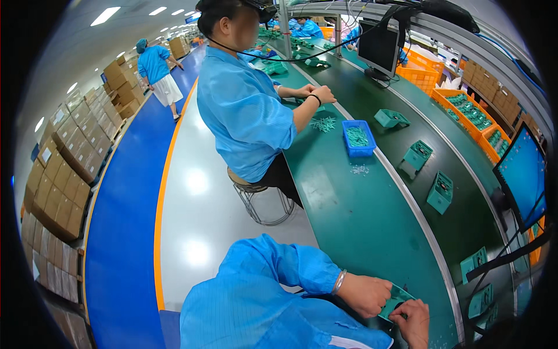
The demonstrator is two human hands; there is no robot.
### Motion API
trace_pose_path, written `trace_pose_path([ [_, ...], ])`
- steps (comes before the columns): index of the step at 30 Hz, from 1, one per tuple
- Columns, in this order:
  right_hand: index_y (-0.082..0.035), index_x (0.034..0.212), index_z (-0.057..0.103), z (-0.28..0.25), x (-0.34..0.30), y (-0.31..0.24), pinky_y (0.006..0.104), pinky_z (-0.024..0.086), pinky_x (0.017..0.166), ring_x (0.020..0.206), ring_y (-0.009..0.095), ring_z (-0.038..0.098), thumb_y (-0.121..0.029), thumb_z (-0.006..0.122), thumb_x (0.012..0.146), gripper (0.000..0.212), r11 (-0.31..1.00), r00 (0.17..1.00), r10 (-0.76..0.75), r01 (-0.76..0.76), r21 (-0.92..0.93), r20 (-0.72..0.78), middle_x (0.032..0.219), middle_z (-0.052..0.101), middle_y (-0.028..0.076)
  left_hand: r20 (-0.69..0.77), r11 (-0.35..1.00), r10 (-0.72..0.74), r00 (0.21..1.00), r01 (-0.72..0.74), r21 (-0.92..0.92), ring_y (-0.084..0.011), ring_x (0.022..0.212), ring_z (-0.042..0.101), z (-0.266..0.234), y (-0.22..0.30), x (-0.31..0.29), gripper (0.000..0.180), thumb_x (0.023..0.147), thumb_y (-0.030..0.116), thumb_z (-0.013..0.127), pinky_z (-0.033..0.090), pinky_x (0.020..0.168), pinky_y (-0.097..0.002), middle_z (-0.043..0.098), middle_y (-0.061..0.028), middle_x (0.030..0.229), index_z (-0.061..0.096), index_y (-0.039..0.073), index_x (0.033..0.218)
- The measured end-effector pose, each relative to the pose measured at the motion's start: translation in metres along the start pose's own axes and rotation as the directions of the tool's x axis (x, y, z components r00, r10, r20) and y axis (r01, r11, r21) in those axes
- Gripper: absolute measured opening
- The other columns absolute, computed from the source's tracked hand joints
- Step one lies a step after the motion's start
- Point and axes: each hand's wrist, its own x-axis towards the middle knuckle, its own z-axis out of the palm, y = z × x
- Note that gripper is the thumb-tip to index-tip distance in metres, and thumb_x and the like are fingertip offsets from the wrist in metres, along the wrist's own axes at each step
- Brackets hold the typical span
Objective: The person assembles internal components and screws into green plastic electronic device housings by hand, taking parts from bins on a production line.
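At the near end of the green worktable, a small green plastic housing [400,292] lies between my hands. My left hand [365,294], with a silver bangle at its wrist, is closed on the housing's left side. From the right, my right hand [414,323] reaches over the housing with its fingers pinched against a dark part inside. The fingers hide whatever is in that pinch. Further up the bench, a co-worker's hands [314,93] are together over the table, next to a loose pile of thin green pieces [323,124].
A blue bin [360,152] of small green pieces stands beside the belt's edge rail. Along the dark conveyor [401,131] sit several green housings [440,193]. Monitors [523,177] and orange crates [465,110] line the far side. The co-worker sits on a stool [261,200] at left.
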Motion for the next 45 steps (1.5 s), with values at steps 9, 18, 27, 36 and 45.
trace_pose_path([
  [9,-0.013,0.096,0.077,-0.032,-0.038,-0.02,0.0419,0.043,0.087,0.095,0.027,0.061,-0.022,0.078,0.083,0.015,0.995,0.905,0.091,-0.062,0.084,-0.416,0.092,0.07,0.005,0.083,0.967,-0.144,0.986,0.122,0.224,-0.0239,0.068,0.054,-0.034,-0.016,0.016,0.028,0.08,0.025,0.073,0.042,0.068,-0.0408,0.051,-0.0006,0.067,0.052,0.017,0.064],
  [18,-0.004,0.097,0.076,0.0,-0.187,0.004,0.0406,0.053,0.074,0.085,0.031,0.067,-0.009,0.079,0.083,0.015,0.906,0.677,0.423,-0.327,0.269,-0.602,0.088,0.071,0.012,-0.149,0.858,-0.262,0.953,0.301,0.417,-0.032,0.074,0.062,0.023,-0.164,0.136,0.025,0.084,0.024,0.07,0.044,0.068,-0.0478,0.064,-0.0104,0.07,0.062,0.01,0.066],
  [27,-0.005,0.089,0.073,0.02,-0.207,0.047,0.0424,0.053,0.072,0.083,0.032,0.067,-0.008,0.075,0.084,0.007,0.761,0.332,0.593,-0.527,0.378,-0.733,0.085,0.068,0.011,-0.386,0.682,-0.327,0.862,0.498,0.535,-0.0326,0.103,0.064,0.043,-0.261,0.173,0.03,0.095,0.038,0.065,0.045,0.088,-0.0495,0.07,-0.0102,0.106,0.073,0.012,0.106],
  [36,-0.01,0.086,0.072,0.022,-0.165,0.106,0.0429,0.049,0.082,0.09,0.03,0.064,-0.013,0.076,0.083,0.006,0.817,0.429,0.436,-0.557,0.148,-0.791,0.087,0.067,0.006,-0.358,0.484,-0.627,0.692,0.706,0.517,-0.0317,0.115,0.064,0.011,-0.281,0.134,0.042,0.098,0.045,0.061,0.044,0.095,-0.0521,0.067,-0.0075,0.124,0.062,0.018,0.13],
  [45,-0.013,0.083,0.074,0.021,-0.155,0.104,0.0412,0.044,0.083,0.091,0.026,0.061,-0.014,0.078,0.081,0.005,0.796,0.481,0.461,-0.596,0.107,-0.746,0.086,0.067,0.002,-0.308,0.477,-0.661,0.684,0.7,0.531,-0.0321,0.099,0.069,-0.011,-0.275,0.112,0.043,0.095,0.04,0.067,0.043,0.09,-0.0487,0.073,-0.0088,0.105,0.056,0.014,0.128],
])
